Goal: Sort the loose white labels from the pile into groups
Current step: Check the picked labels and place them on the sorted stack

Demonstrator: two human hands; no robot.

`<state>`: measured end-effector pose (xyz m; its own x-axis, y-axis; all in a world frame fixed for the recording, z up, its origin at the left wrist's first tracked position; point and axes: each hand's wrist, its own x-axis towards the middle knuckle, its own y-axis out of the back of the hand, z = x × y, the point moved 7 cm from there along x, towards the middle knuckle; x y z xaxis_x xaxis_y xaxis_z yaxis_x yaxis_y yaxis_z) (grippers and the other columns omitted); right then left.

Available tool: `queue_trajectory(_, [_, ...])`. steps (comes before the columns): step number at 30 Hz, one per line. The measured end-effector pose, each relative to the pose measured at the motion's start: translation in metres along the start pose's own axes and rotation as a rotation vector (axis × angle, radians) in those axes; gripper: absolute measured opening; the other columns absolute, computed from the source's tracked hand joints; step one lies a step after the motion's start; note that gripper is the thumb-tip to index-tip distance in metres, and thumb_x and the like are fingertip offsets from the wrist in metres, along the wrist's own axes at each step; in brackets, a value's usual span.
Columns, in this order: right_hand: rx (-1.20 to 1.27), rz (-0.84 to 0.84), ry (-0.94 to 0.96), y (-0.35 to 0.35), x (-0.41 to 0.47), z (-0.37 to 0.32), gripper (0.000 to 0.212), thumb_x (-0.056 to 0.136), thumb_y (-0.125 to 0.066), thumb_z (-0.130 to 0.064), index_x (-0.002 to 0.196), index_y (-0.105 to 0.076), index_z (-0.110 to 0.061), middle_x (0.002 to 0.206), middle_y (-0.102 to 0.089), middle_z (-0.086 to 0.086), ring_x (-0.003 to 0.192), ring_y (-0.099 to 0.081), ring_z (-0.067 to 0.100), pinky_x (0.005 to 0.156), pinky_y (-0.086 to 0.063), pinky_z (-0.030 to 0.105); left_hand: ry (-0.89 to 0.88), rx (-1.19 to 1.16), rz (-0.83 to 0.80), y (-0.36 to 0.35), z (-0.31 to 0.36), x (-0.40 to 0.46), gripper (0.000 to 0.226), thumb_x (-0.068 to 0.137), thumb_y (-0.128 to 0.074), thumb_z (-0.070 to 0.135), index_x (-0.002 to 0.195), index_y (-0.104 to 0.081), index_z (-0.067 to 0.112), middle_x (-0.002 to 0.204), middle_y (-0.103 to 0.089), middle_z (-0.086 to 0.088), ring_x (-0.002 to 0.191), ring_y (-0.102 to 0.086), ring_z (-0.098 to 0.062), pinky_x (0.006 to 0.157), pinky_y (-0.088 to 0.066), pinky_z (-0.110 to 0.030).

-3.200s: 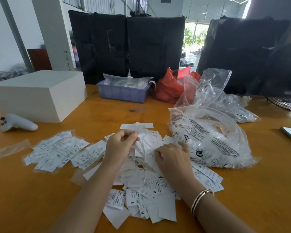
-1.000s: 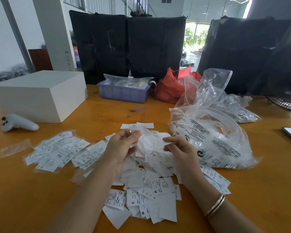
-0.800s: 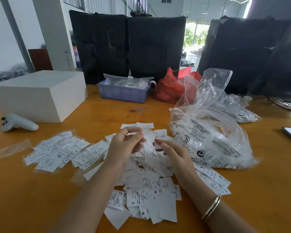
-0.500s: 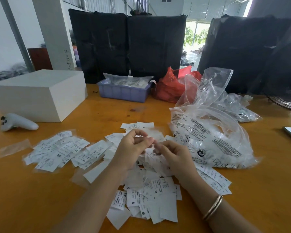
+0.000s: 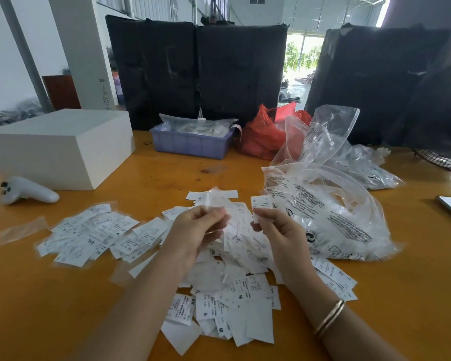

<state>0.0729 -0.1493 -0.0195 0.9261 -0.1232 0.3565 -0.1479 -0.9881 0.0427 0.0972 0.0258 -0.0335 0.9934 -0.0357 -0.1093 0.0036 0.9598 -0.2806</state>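
Observation:
A pile of loose white labels [image 5: 235,295] with printed size letters lies on the orange table [image 5: 50,308] in front of me. My left hand [image 5: 195,230] hovers above the pile, pinching a blurred bunch of white labels [image 5: 214,198] between thumb and fingers. A little to its right, my right hand [image 5: 279,230] pinches a single label marked S [image 5: 261,204]. The two hands are apart. A flatter group of labels, some marked XL [image 5: 89,238], is spread out on the left of the pile.
A large clear plastic bag [image 5: 331,214] with black print lies right of the pile, more clear bags and a red bag [image 5: 263,136] behind it. A white box [image 5: 60,149], a white controller [image 5: 26,194] and a blue tray [image 5: 193,142] stand farther back.
Both hands have lifted from the pile and met over it. Since half a second ago they have drawn apart, the right hand carrying off a single label marked S.

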Motion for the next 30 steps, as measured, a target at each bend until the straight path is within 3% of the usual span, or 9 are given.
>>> queue_trajectory(4, [0.337,-0.231,-0.11,-0.012,-0.003,0.01,0.042,0.086,-0.049,0.002,0.113,-0.065,-0.027,0.067,-0.063,-0.005,0.061,-0.056,0.013,0.06,-0.049,0.021,0.028,-0.203,0.047,0.008,0.003,0.002,0.022,0.06,-0.074,0.025,0.076,-0.073,0.01,0.076,-0.074,-0.003,0.062,-0.068,-0.006,0.049,-0.052,-0.017])
queue_trajectory(9, [0.295,-0.4,-0.129,-0.026,-0.007,0.013,0.042,0.079,-0.048,-0.004,0.113,-0.064,-0.023,0.054,-0.05,-0.01,0.05,-0.05,0.004,0.052,-0.045,0.018,0.04,-0.116,0.033,0.007,-0.001,0.003,0.014,0.059,-0.076,0.033,0.065,-0.077,0.02,0.082,-0.075,0.0,0.066,-0.068,-0.004,0.05,-0.05,-0.017])
queue_trajectory(13, [0.202,-0.374,-0.157,-0.024,-0.006,0.018,0.035,0.078,-0.051,-0.01,0.101,-0.069,-0.029,0.055,-0.052,-0.012,0.05,-0.05,0.004,0.052,-0.043,0.019,0.025,-0.033,0.01,0.004,-0.002,0.002,0.014,0.057,-0.076,0.039,0.062,-0.075,0.026,0.085,-0.076,0.003,0.068,-0.068,0.0,0.055,-0.049,-0.019])
queue_trajectory(16, [0.18,-0.341,-0.134,-0.022,-0.005,0.018,0.032,0.079,-0.052,-0.012,0.1,-0.07,-0.028,0.074,-0.064,-0.011,0.053,-0.048,0.006,0.053,-0.041,0.026,0.013,0.018,-0.001,0.001,-0.003,0.002,0.012,0.068,-0.075,0.035,0.064,-0.073,0.025,0.084,-0.075,0.003,0.067,-0.067,0.0,0.057,-0.048,-0.02])
queue_trajectory(20, [0.128,-0.285,-0.103,-0.018,-0.003,0.016,0.03,0.085,-0.052,-0.011,0.099,-0.071,-0.029,0.079,-0.051,0.012,0.064,-0.043,0.023,0.054,-0.045,0.026,0.011,0.035,0.018,0.003,-0.002,0.001,0.01,0.077,-0.072,0.03,0.074,-0.07,0.021,0.084,-0.076,0.002,0.068,-0.068,-0.002,0.055,-0.048,-0.02])
queue_trajectory(23, [0.094,-0.236,-0.088,-0.015,-0.002,0.016,0.038,0.092,-0.049,-0.004,0.099,-0.072,-0.033,0.071,-0.05,0.011,0.061,-0.047,0.016,0.057,-0.049,0.022,0.006,0.091,0.025,0.002,-0.002,0.0,0.01,0.08,-0.07,0.029,0.08,-0.07,0.019,0.08,-0.075,0.005,0.066,-0.068,-0.001,0.057,-0.047,-0.021])
queue_trajectory(25, [0.107,-0.196,-0.088,-0.013,-0.001,0.015,0.04,0.092,-0.049,-0.003,0.098,-0.073,-0.034,0.071,-0.058,0.0,0.057,-0.05,0.011,0.056,-0.05,0.021,-0.005,0.142,0.024,0.001,-0.002,0.0,0.01,0.082,-0.069,0.029,0.081,-0.07,0.02,0.078,-0.075,0.006,0.066,-0.068,0.0,0.06,-0.046,-0.022])
queue_trajectory(28, [0.132,-0.147,-0.088,-0.008,0.001,0.015,0.039,0.092,-0.049,-0.002,0.096,-0.074,-0.033,0.082,-0.061,0.014,0.059,-0.052,0.009,0.055,-0.05,0.021,-0.033,0.186,0.017,0.001,-0.001,0.001,0.01,0.084,-0.068,0.03,0.084,-0.069,0.021,0.083,-0.075,0.006,0.07,-0.069,-0.001,0.062,-0.046,-0.022])
queue_trajectory(30, [0.139,-0.135,-0.087,-0.007,0.001,0.015,0.039,0.092,-0.049,-0.002,0.094,-0.074,-0.032,0.084,-0.063,0.01,0.064,-0.054,0.01,0.055,-0.05,0.022,-0.049,0.189,0.02,0.002,0.001,0.001,0.009,0.085,-0.067,0.03,0.085,-0.068,0.021,0.084,-0.075,0.006,0.071,-0.069,-0.001,0.063,-0.046,-0.022])
